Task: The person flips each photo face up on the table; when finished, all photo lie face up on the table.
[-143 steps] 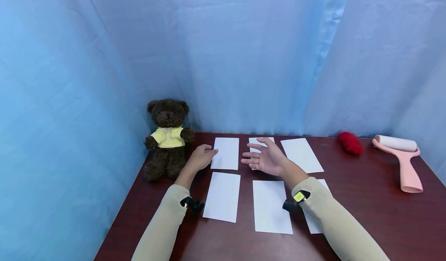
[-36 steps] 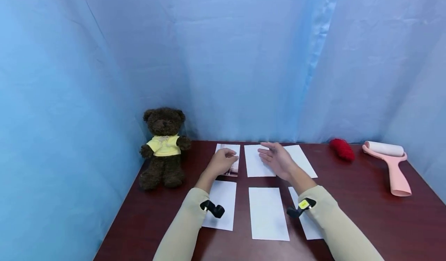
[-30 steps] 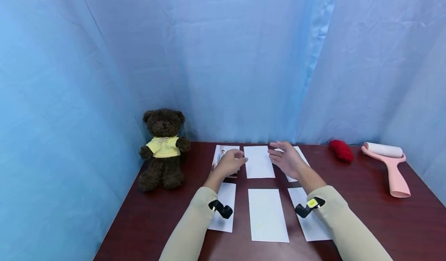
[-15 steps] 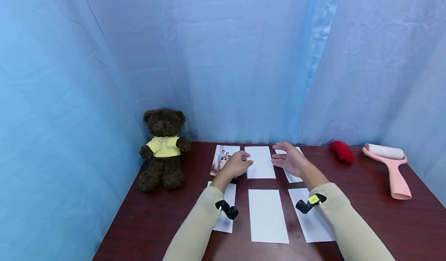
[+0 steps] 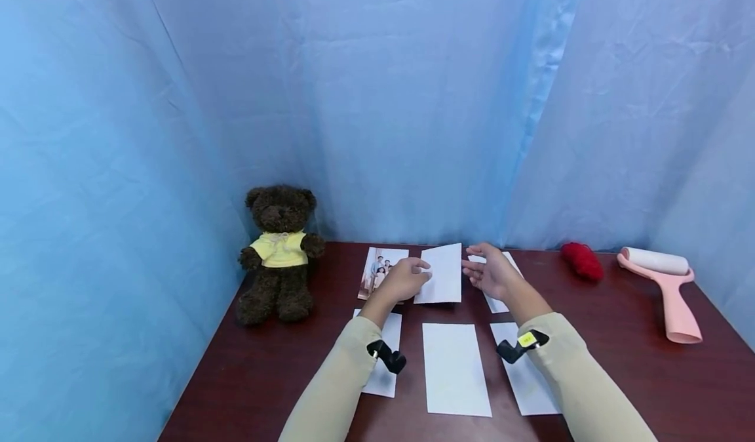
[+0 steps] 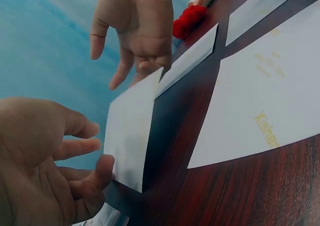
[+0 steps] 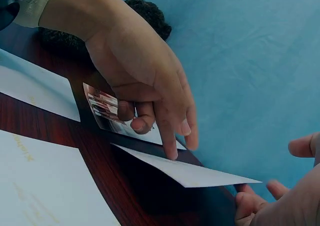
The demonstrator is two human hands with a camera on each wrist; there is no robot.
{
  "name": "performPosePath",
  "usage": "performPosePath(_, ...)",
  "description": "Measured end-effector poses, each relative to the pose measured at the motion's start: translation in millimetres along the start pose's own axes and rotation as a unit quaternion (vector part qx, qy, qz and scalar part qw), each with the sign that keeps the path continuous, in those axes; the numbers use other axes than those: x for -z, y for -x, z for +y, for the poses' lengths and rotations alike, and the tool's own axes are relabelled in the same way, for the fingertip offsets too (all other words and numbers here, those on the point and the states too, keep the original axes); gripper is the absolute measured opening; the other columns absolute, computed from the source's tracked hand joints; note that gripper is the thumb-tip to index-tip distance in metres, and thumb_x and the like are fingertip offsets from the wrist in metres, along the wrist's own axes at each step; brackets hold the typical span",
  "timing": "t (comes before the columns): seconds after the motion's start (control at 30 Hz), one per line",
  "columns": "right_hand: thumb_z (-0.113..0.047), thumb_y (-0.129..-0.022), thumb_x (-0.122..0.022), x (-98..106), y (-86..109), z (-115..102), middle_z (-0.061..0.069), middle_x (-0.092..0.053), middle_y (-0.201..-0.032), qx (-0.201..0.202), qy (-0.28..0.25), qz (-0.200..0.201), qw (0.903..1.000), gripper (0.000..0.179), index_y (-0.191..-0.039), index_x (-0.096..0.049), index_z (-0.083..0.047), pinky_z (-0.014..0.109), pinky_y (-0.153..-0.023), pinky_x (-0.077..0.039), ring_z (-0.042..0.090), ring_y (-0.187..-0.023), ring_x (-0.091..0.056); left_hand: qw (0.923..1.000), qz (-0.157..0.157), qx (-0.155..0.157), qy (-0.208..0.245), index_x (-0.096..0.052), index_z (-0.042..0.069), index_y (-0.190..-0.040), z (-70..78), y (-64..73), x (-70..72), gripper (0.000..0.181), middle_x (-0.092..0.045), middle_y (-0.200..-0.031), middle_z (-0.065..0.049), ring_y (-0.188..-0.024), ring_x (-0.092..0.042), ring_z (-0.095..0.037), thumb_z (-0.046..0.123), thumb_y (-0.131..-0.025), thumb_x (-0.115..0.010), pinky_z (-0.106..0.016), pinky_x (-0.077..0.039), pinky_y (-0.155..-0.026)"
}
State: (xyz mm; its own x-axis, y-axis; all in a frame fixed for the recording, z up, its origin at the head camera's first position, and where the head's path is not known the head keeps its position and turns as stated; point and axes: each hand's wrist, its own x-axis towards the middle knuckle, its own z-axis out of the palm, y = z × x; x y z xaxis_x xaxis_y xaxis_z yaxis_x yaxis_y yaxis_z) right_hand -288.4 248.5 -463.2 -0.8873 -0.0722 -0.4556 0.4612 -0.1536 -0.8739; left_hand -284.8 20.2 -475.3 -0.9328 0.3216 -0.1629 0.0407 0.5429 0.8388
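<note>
A white-backed photo print (image 5: 442,275) in the back row, middle, tilts up from the dark red table, its right side raised. My left hand (image 5: 403,280) is at its left edge; in the right wrist view a fingertip touches the print near that edge. My right hand (image 5: 494,273) has its fingertips at the raised right edge, thumb apart from it. In the right wrist view the right fingertips (image 7: 247,201) lie under that edge. Left of it a family photo (image 5: 377,268) lies picture side up, partly hidden by my left hand.
Other white-backed prints lie flat: front left (image 5: 385,357), front middle (image 5: 456,370), front right (image 5: 527,376) and back right (image 5: 497,303). A brown teddy bear (image 5: 279,255) sits at left. Red yarn (image 5: 582,261) and a pink-handled lint roller (image 5: 672,291) lie at right. Blue curtains surround the table.
The back-left print has been turned over and now shows a family picture. Both hands have moved right to the back-middle print, whose right side has risen from the table in the last half second.
</note>
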Motion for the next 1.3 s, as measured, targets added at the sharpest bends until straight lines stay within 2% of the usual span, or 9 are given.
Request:
performPosePath(0.1,-0.033,-0.109,-0.034,-3,3.8,-5,0.023,-0.030,-0.167,0.022,-0.006,0.004,0.9997,0.066,-0.165,-0.013,-0.006,0.025,-0.090,-0.046,0.019,-0.118,-0.050,1.0000,0.003,-0.008,0.000,-0.069,0.015,-0.135,2.3,-3.4,-4.3,0.033,-0.065,-0.145,-0.017,-0.085,-0.072,-0.016,0.030,-0.107,-0.062,-0.040,-0.056,-0.091)
performPosePath(0.27,-0.032,-0.110,-0.031,-8,10.5,-11,0.023,-0.029,-0.169,0.038,-0.025,0.003,0.9990,0.058,-0.161,-0.015,-0.010,0.028,-0.096,-0.047,0.027,-0.136,-0.044,0.9994,-0.008,-0.028,0.016,-0.064,0.014,-0.143,4.9,-6.2,-13.7,0.038,-0.069,-0.138,-0.018,-0.104,-0.074,-0.024,0.025,-0.106,-0.061,-0.040,-0.059,-0.092)
performPosePath(0.4,-0.033,-0.112,-0.027,-12,15.4,-12,0.024,-0.022,-0.173,0.049,-0.044,-0.012,0.9978,0.061,-0.166,-0.009,-0.010,0.034,-0.110,-0.045,0.035,-0.153,-0.035,0.9984,-0.009,-0.041,0.037,-0.058,0.014,-0.150,7.5,-5.0,-17.2,0.043,-0.070,-0.137,-0.016,-0.115,-0.071,-0.026,0.025,-0.108,-0.057,-0.040,-0.060,-0.094)
performPosePath(0.53,-0.033,-0.113,-0.021,-19,17.9,-11,0.025,-0.020,-0.175,0.066,-0.049,-0.036,0.9960,0.065,-0.170,0.000,-0.008,0.045,-0.127,-0.033,0.039,-0.161,-0.026,0.9975,0.012,-0.055,0.043,-0.058,0.016,-0.151,12.5,-2.6,-14.5,0.043,-0.069,-0.138,-0.012,-0.109,-0.073,-0.025,0.028,-0.110,-0.052,-0.039,-0.060,-0.092)
performPosePath(0.7,-0.033,-0.114,-0.016,-28,18.7,-9,0.026,-0.022,-0.174,0.085,-0.033,-0.060,0.9940,0.064,-0.170,-0.001,-0.007,0.052,-0.132,-0.025,0.041,-0.161,-0.027,0.9961,0.027,-0.059,0.060,-0.058,0.016,-0.150,19.5,-0.5,-6.6,0.046,-0.071,-0.135,-0.010,-0.101,-0.076,-0.024,0.038,-0.110,-0.054,-0.040,-0.062,-0.089)
performPosePath(0.9,-0.033,-0.113,-0.025,-36,17.3,-10,0.023,-0.023,-0.175,0.067,-0.075,-0.091,0.9908,0.064,-0.169,-0.009,-0.007,0.052,-0.133,-0.023,0.043,-0.160,-0.028,0.9964,0.056,-0.048,0.042,-0.058,0.015,-0.149,20.1,1.7,3.0,0.055,-0.075,-0.129,-0.006,-0.092,-0.076,-0.015,0.044,-0.103,-0.066,-0.039,-0.060,-0.089)
performPosePath(1.07,-0.034,-0.111,-0.031,-32,12.2,-8,0.027,-0.015,-0.175,0.040,-0.070,-0.062,0.9948,0.064,-0.168,-0.017,-0.007,0.055,-0.133,-0.020,0.048,-0.162,-0.019,0.9934,0.083,-0.046,0.064,-0.062,0.013,-0.144,17.1,5.6,9.6,0.049,-0.076,-0.122,-0.007,-0.085,-0.076,-0.015,0.039,-0.102,-0.070,-0.033,-0.060,-0.077)
performPosePath(1.2,-0.034,-0.110,-0.034,-27,7.2,0,0.031,-0.008,-0.174,0.006,-0.076,-0.048,0.9959,0.065,-0.166,-0.017,-0.006,0.059,-0.133,-0.018,0.054,-0.161,-0.014,0.9906,0.123,-0.046,0.039,-0.068,0.016,-0.137,13.1,9.6,11.9,0.037,-0.077,-0.116,-0.006,-0.090,-0.073,-0.016,0.030,-0.102,-0.070,-0.029,-0.055,-0.074)
performPosePath(1.3,-0.034,-0.111,-0.035,-23,5.4,5,0.032,-0.007,-0.174,-0.005,-0.079,-0.045,0.9959,0.063,-0.165,-0.017,-0.006,0.060,-0.132,-0.018,0.055,-0.160,-0.015,0.9893,0.136,-0.042,0.031,-0.070,0.016,-0.133,9.7,11.0,10.5,0.032,-0.077,-0.116,-0.006,-0.090,-0.072,-0.019,0.022,-0.102,-0.068,-0.027,-0.054,-0.071)
